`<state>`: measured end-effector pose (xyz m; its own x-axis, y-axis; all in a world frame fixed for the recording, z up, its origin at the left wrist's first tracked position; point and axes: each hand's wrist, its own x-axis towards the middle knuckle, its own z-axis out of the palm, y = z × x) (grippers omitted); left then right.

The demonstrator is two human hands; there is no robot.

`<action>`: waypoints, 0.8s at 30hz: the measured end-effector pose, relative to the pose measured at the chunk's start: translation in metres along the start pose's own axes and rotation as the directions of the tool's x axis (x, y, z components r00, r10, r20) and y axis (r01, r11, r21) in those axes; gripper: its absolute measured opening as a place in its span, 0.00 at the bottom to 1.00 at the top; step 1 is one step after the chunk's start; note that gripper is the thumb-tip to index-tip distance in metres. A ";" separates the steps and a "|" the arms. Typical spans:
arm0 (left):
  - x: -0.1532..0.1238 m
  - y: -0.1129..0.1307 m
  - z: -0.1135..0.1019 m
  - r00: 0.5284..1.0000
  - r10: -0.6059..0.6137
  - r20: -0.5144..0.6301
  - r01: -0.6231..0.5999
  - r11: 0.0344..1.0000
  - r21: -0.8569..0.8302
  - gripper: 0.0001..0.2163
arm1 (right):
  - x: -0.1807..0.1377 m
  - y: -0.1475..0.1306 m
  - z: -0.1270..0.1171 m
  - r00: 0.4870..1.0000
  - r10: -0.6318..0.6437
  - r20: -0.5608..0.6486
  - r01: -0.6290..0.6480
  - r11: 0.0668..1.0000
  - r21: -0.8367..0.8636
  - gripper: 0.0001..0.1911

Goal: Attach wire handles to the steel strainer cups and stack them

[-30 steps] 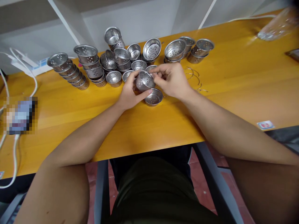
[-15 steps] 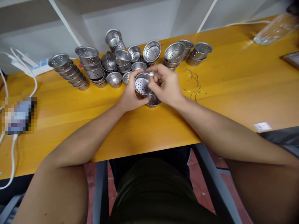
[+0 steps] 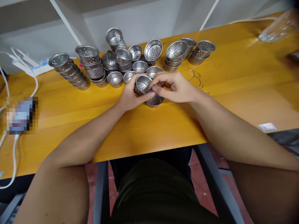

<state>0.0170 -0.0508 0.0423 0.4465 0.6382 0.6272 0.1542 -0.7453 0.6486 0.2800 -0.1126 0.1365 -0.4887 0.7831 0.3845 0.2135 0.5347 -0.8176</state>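
My left hand [image 3: 132, 96] is wrapped round a small perforated metal cup [image 3: 142, 84], its mouth tilted toward me. At that cup's right rim, the thumb and fingers of my right hand [image 3: 174, 87] are pinched together; whatever lies between them is hidden. Another perforated cup [image 3: 154, 102] rests on the table just below the held one, partly covered by my hands. Behind my right hand stands one more metal cup [image 3: 154, 71]. Thin curved wires [image 3: 195, 75] lie right of my right hand, some hidden by my forearm.
Stacks of perforated cups [image 3: 87, 59] line the back of the wooden table [image 3: 130, 130]. More stacked cups [image 3: 176, 51] stand at the back right. A clear bottle [image 3: 274, 29] lies far right. A blurred-out device with a white cable [image 3: 15, 155] is at left, near a power strip [image 3: 42, 67].
The held cup has tilted slightly. My right hand has turned and shifted a little right and down, its fingertips now lower on the cup's right rim, its forearm covering more of the wires.
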 end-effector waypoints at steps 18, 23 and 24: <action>0.000 -0.028 0.000 1.000 -0.017 0.001 0.017 1.000 -0.020 0.52 | 0.002 0.009 0.015 0.990 0.140 -0.031 -0.133 0.977 0.165 0.39; 0.000 -0.027 0.000 1.000 -0.023 -0.007 0.023 1.000 -0.015 0.51 | 0.002 0.010 0.018 0.986 0.159 -0.046 -0.149 0.972 0.182 0.39; 0.000 -0.026 0.001 1.000 -0.022 -0.010 0.022 1.000 -0.015 0.51 | 0.002 0.009 0.018 0.986 0.160 -0.047 -0.149 0.971 0.184 0.39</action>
<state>0.0137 -0.0311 0.0252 0.4343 0.6565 0.6168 0.1508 -0.7280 0.6688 0.2659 -0.1116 0.1218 -0.4082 0.8727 0.2679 0.1247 0.3440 -0.9306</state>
